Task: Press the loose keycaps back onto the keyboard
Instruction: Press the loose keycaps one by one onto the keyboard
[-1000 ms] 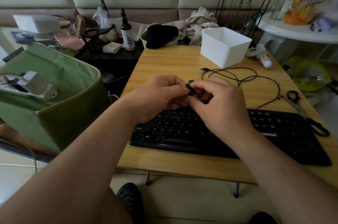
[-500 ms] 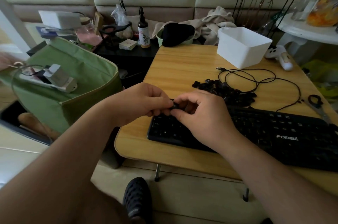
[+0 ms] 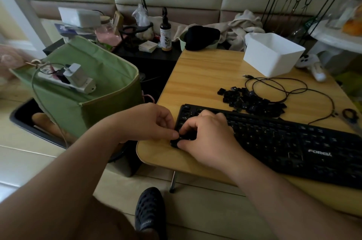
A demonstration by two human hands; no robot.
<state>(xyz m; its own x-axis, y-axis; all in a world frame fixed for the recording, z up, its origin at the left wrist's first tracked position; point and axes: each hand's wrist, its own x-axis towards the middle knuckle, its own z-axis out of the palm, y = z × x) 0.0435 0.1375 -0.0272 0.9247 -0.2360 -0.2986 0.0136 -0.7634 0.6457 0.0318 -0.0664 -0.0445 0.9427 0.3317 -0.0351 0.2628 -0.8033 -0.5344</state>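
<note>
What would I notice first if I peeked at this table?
Two hands, the left hand and right hand, meet over the left end of a black keyboard at the table's near edge. Just behind the keyboard lies a pile of loose keycaps, with a white bin farther back.

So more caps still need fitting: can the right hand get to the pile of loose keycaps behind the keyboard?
Probably yes. The right hand sits on the keyboard, and the keycap pile lies just beyond it in the open; only the thin black cable runs beside it.
</note>
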